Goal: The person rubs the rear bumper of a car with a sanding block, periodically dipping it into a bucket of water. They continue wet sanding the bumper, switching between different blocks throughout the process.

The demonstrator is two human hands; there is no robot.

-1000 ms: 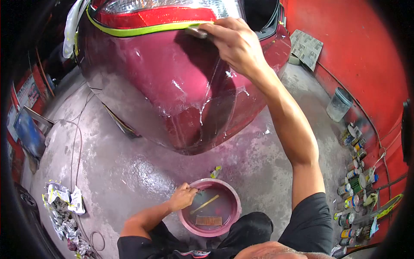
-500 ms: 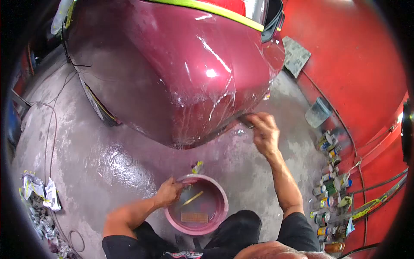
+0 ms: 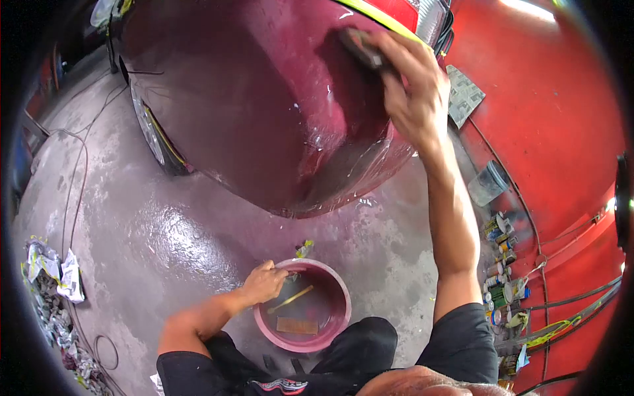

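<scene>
High on the wet maroon car bumper (image 3: 257, 112), my right hand (image 3: 419, 89) is closed on a dark sanding block (image 3: 362, 49) pressed to the painted surface. Milky water runs and drips over the panel's lower corner. My left hand (image 3: 265, 284) is closed at the rim of the pink basin (image 3: 259, 325); a small greyish thing shows by its fingertips, too hidden to name. Inside the basin are a thin yellowish stick (image 3: 290, 300) and a tan rectangular block (image 3: 297, 325). Lime-yellow tape (image 3: 380, 20) edges the bumper's top.
Paint cans (image 3: 498, 270) line the floor by the red wall (image 3: 548, 112), near a translucent bucket (image 3: 489, 183). Crumpled masking paper (image 3: 49, 270) and a cable (image 3: 82, 165) lie to the left. A crumpled yellow scrap (image 3: 304, 249) is on the wet floor (image 3: 198, 257) behind the basin.
My right hand has moved with the sanding block from the bumper's lower edge up to near the taped top. My left hand has shifted slightly up at the basin rim.
</scene>
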